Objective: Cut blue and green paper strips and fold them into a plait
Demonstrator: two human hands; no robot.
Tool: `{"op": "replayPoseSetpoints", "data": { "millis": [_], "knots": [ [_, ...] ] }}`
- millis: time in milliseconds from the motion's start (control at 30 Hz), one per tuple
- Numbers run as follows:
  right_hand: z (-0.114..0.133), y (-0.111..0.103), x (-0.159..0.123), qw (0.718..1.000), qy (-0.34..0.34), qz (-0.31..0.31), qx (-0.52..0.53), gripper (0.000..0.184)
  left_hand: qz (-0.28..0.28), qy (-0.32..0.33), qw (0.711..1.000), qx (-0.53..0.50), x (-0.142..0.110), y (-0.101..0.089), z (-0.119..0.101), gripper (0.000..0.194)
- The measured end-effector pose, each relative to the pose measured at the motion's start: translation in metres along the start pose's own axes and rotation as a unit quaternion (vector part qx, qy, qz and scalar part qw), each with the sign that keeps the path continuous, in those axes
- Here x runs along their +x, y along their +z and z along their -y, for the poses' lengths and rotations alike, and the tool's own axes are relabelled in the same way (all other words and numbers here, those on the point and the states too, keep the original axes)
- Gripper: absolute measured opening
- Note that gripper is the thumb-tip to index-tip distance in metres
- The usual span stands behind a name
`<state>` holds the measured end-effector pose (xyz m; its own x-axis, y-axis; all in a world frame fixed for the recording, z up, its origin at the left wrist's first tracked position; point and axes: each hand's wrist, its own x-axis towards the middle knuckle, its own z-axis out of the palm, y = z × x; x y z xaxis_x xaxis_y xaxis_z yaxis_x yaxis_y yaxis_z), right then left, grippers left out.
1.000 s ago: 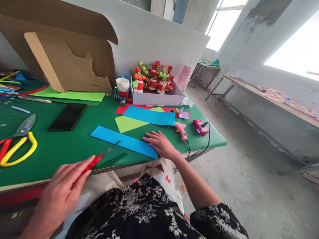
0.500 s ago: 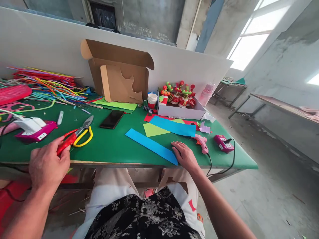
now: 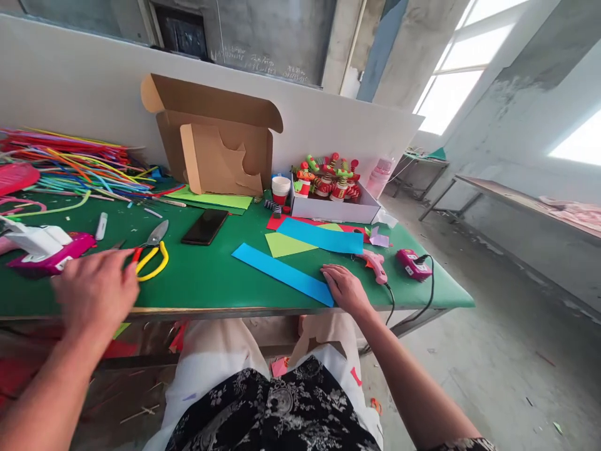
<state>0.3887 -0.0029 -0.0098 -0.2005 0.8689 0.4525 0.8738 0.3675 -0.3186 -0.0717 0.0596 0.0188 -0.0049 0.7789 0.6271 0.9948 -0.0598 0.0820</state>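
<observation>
My right hand (image 3: 345,288) lies flat, fingers stretched, on the near end of a long blue paper strip (image 3: 277,270) on the green table (image 3: 206,282). My left hand (image 3: 96,291) hovers at the table's front edge, smeared by motion, its fingers hidden behind its back. It is right beside the large scissors (image 3: 149,250) with yellow and red handles. Whether it holds anything does not show.
More blue (image 3: 322,237), green (image 3: 286,244) and red sheets lie behind the strip. A pink glue gun (image 3: 375,266) and its charger (image 3: 413,264) sit right of my right hand. A phone (image 3: 205,226), open cardboard box (image 3: 211,147), white box of paper figures (image 3: 331,203), paper cups (image 3: 280,186) and coloured sticks (image 3: 70,163) stand further back.
My left hand carried a thin red-handled tool leftward to the scissors; now the tool is out of sight. The view swung left and up. My right hand stayed on the blue strip.
</observation>
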Motion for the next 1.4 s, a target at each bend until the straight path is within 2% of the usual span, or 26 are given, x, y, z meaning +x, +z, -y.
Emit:
{"op": "replayPoseSetpoints", "data": {
  "millis": [100, 167, 233, 333, 433, 500, 600, 733, 867, 1033, 1100, 1233, 1400],
  "knots": [
    [0.002, -0.001, 0.0, 1.0, 0.002, 0.002, 0.002, 0.036, 0.046, 0.152, 0.976, -0.152, 0.012, 0.011, -0.058, 0.039],
    [0.002, -0.001, 0.0, 1.0, 0.004, 0.002, 0.002, 0.035, 0.163, 0.243, 0.929, -0.228, 0.027, 0.026, -0.095, 0.038],
    [0.003, -0.001, 0.0, 1.0, 0.005, -0.002, 0.002, 0.035, 0.302, 0.274, 0.881, -0.24, 0.046, 0.044, -0.121, 0.035],
    [0.003, -0.002, -0.001, 1.0, 0.004, -0.003, 0.0, 0.036, 0.354, 0.278, 0.867, -0.212, 0.075, 0.067, -0.14, 0.039],
    [0.004, -0.003, -0.002, 1.0, 0.003, 0.001, 0.0, 0.036, 0.378, 0.277, 0.864, -0.185, 0.096, 0.078, -0.142, 0.041],
    [0.004, -0.004, -0.002, 1.0, 0.005, 0.004, 0.001, 0.036, 0.389, 0.275, 0.86, -0.18, 0.101, 0.082, -0.141, 0.037],
    [0.006, -0.004, -0.002, 1.0, 0.013, 0.006, 0.004, 0.035, 0.382, 0.277, 0.858, -0.202, 0.095, 0.087, -0.137, 0.031],
    [0.008, -0.004, -0.002, 1.0, 0.023, -0.006, 0.008, 0.034, 0.332, 0.274, 0.866, -0.254, 0.076, 0.095, -0.132, 0.022],
    [0.007, -0.004, -0.004, 1.0, 0.026, -0.009, 0.01, 0.032, 0.272, 0.245, 0.881, -0.301, 0.066, 0.106, -0.126, 0.03],
    [0.011, -0.004, 0.0, 0.999, 0.041, -0.018, 0.002, 0.035, 0.203, 0.175, 0.898, -0.35, 0.07, 0.116, -0.118, 0.034],
    [0.018, -0.001, 0.006, 1.0, 0.021, -0.011, -0.001, 0.036, 0.18, 0.148, 0.902, -0.365, 0.072, 0.116, -0.115, 0.032],
    [0.035, 0.011, 0.028, 0.997, -0.05, 0.052, -0.022, 0.047, 0.164, 0.123, 0.898, -0.388, 0.07, 0.112, -0.117, 0.027],
    [0.045, 0.032, 0.066, 0.995, -0.045, 0.092, -0.02, 0.065, 0.161, 0.105, 0.888, -0.418, 0.067, 0.102, -0.121, 0.028]
  ]
}}
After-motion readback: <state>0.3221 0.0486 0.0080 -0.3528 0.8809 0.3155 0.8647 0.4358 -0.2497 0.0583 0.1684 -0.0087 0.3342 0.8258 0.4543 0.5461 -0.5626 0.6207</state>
